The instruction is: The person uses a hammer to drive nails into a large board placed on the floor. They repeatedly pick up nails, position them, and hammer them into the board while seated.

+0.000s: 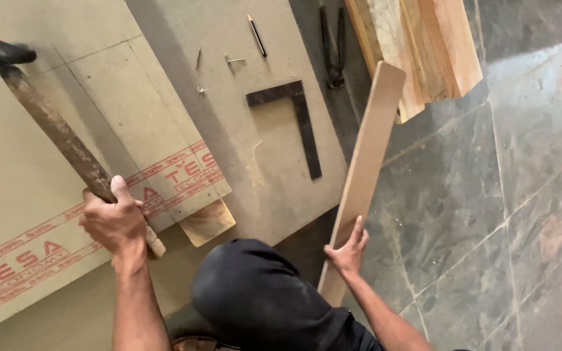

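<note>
My left hand (115, 221) grips the wooden handle of a hammer (60, 133), whose dark head points to the upper left over a tan fibreboard sheet (21, 175). My right hand (348, 250) holds a long narrow board strip (365, 166) near its lower end; the strip runs up and to the right, leaning over the edge of a second fibreboard sheet (261, 188). My dark-clothed knee (255, 286) sits between the two hands.
A dark metal try square (300, 117) lies on the board. A pencil (257, 35) and a few loose nails (229, 62) lie above it. Pincers (334, 52) rest by stacked timber planks (424, 45). Grey stone floor tiles (502, 195) spread to the right.
</note>
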